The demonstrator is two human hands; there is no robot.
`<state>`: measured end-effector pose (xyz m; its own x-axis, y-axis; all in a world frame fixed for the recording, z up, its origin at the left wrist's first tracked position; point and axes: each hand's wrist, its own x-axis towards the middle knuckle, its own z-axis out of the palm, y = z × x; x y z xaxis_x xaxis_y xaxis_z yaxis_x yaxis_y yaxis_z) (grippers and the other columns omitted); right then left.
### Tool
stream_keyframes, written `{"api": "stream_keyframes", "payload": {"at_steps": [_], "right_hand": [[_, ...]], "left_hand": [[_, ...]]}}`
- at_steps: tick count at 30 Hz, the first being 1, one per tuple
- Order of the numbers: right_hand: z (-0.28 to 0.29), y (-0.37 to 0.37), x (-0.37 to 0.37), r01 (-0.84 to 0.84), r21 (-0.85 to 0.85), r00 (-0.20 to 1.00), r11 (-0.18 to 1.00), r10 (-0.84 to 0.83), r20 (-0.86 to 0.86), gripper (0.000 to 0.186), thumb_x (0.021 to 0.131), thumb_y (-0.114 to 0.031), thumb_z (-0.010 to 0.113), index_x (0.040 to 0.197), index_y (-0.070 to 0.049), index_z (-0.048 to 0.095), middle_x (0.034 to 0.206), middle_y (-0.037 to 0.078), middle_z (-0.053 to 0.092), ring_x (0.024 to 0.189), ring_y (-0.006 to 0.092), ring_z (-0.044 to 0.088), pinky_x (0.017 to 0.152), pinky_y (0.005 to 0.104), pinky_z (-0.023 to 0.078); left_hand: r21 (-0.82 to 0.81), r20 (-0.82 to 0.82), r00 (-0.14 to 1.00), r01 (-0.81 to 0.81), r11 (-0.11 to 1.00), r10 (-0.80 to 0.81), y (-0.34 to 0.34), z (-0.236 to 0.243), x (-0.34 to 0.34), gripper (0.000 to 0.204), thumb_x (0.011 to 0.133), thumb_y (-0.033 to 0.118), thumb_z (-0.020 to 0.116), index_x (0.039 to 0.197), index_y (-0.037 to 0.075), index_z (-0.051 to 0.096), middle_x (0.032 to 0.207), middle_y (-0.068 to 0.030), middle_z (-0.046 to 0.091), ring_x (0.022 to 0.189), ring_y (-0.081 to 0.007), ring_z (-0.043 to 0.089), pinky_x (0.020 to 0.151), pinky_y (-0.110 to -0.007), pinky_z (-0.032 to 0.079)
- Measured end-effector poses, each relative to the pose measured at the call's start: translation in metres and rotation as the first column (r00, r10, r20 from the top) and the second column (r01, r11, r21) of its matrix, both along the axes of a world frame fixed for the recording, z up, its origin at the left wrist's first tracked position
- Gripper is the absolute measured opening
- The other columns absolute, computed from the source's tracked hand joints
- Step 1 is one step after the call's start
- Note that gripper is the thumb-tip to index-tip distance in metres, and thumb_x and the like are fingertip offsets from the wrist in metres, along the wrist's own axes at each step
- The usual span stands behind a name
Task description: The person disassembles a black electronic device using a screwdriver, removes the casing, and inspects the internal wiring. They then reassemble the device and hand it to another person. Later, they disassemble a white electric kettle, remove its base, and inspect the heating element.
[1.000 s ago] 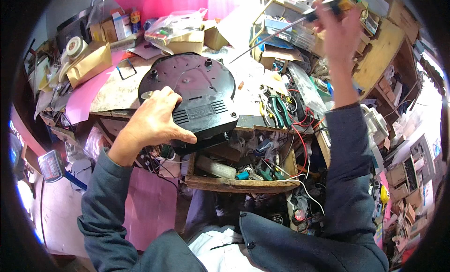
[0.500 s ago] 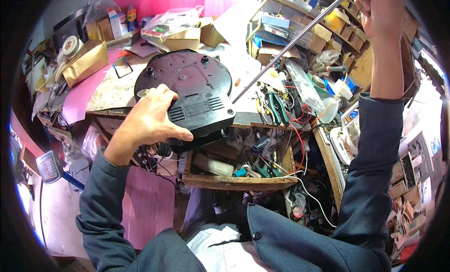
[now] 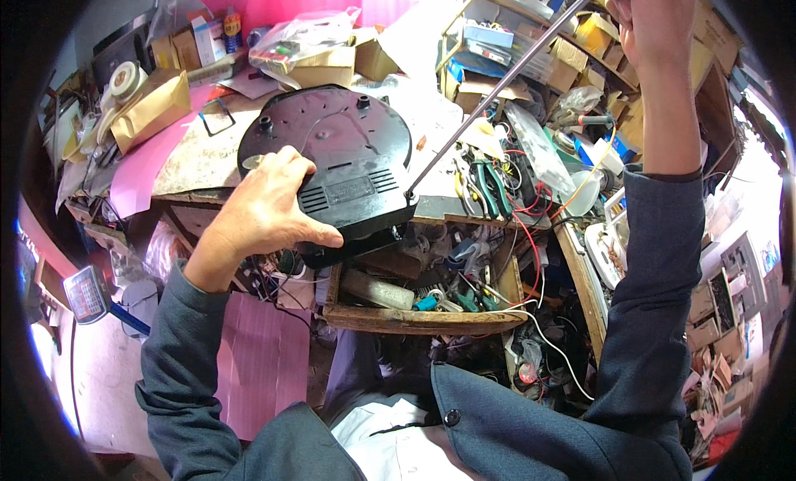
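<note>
A round black plastic appliance base (image 3: pixel 365 141), with vent slots and small feet, lies underside up at the front edge of the workbench. My left hand (image 3: pixel 261 203) grips its left front side, thumb along the near edge and fingers over the top. High at the right, my right hand (image 3: pixel 659 21) is closed round the dark handle of a long screwdriver (image 3: pixel 506 80). The shaft slants down to the left, and its tip sits at the screw hole in the base's right front corner. The picture's upper edge cuts off part of the handle.
Below the bench front an open wooden drawer (image 3: pixel 423 322) holds tools and bags. Pliers (image 3: pixel 491 189) and red wires lie right of the base. Cardboard boxes (image 3: pixel 323 69) and a plastic bag stand behind; crowded shelves (image 3: pixel 572 58) rise at the right.
My right hand has moved slightly left and the screwdriver with it. Its tip has gone from just beside the corner hole into or onto it. The left hand and base stay put.
</note>
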<state>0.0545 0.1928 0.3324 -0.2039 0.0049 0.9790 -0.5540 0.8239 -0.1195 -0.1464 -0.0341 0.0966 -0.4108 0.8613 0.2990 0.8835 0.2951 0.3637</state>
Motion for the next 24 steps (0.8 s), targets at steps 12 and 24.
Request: {"api": "stream_keyframes", "payload": {"at_steps": [12, 24], "right_hand": [[-0.003, -0.001, -0.003, 0.091, 0.045, 0.993, 0.995, -0.087, -0.082, 0.006, 0.091, -0.011, 0.064, 0.095, -0.008, 0.062, 0.081, -0.001, 0.059, 0.066, 0.0089, 0.059, 0.056, 0.0236, 0.048], [0.003, -0.006, 0.013, -0.105, 0.160, 0.993, 0.981, 0.096, 0.063, 0.009, 0.095, -0.016, 0.064, 0.100, -0.010, 0.060, 0.072, 0.000, 0.060, 0.049, 0.0070, 0.050, 0.043, 0.0213, 0.038]], "left_hand": [[-0.012, 0.001, 1.000, -0.003, 1.000, 0.003, -0.002, 0.003, 0.002, 0.096, 0.059, 0.053, 0.092, 0.126, -0.006, 0.059, 0.122, -0.0192, 0.057, 0.122, -0.0362, 0.053, 0.106, -0.043, 0.045], [-0.015, -0.004, 1.000, 0.000, 1.000, 0.000, -0.001, 0.001, 0.000, 0.097, 0.059, 0.053, 0.092, 0.127, -0.008, 0.059, 0.123, -0.0200, 0.057, 0.123, -0.0366, 0.054, 0.107, -0.043, 0.045]]}}
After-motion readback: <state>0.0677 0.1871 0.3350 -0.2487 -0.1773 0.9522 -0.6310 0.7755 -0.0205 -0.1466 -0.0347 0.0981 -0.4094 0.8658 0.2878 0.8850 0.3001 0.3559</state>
